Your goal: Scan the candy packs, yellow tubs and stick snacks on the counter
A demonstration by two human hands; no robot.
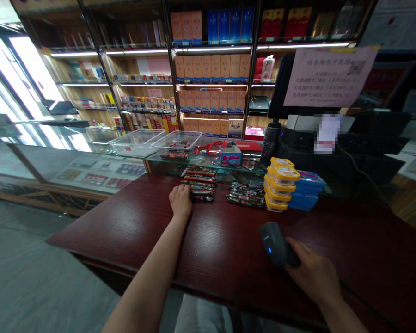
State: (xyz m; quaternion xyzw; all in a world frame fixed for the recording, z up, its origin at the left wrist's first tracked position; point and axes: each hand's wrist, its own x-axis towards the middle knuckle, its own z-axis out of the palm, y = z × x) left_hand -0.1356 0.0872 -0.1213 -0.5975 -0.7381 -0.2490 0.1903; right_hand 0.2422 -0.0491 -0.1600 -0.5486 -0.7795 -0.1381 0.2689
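My right hand (pixel 314 268) is wrapped round the handle of a dark grey barcode scanner (pixel 273 244); a small blue light glows on its head. The scanner is held over the dark red wooden counter. At the left end of a row of thin, dark-wrapped snack packets (pixel 203 182), my left hand (pixel 180 201) has its fingers curled against the nearest packets. Exactly what those fingertips grip is partly hidden. A second pile of similar packets (pixel 246 194) lies to the right. Beside it stand a stack of yellow-lidded tubs (pixel 280 185) and several blue boxes (pixel 307 189).
A glass display case (pixel 100 169) adjoins the counter (pixel 125 222) at the back and left. On it are clear plastic trays (pixel 137 141) and a small blue-pink box (pixel 230 155). A monitor (pixel 280 88) with a pink notice stands back right. The scanner's cable (pixel 367 305) trails rightward.
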